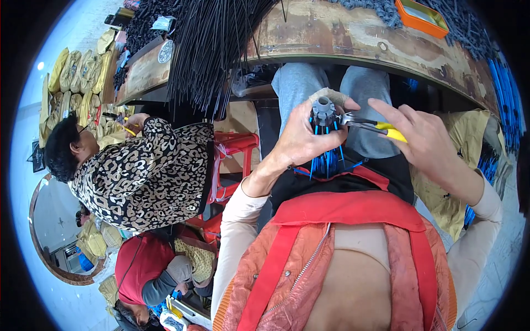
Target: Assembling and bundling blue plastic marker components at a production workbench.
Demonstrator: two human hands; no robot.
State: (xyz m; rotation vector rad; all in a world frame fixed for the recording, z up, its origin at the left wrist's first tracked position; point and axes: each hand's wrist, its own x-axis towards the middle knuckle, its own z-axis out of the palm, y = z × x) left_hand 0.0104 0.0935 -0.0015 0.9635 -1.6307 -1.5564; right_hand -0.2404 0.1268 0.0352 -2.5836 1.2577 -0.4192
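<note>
My left hand (pixel 301 135) is wrapped round a bundle of thin blue ribs (pixel 326 160), which looks like an umbrella frame. A grey notched plastic hub (pixel 323 110) with a round hole tops it. A beige wrap covers one of my left fingers. My right hand (pixel 422 135) grips pliers (pixel 391 131) with yellow and black handles, its index finger stretched along them. The metal jaws point left and meet the hub's right side. Whether they pinch anything is too small to tell. Both hands are above my lap.
A worn wooden table (pixel 320 33) lies ahead, bearing a heap of long black rods (pixel 212 49) and an orange tray (pixel 422 19). To the left sit a person in a leopard-print top (pixel 149 165) and another in red (pixel 141 265). A red stool (pixel 234 143) stands beside me. Blue rods (pixel 502 105) stand at right.
</note>
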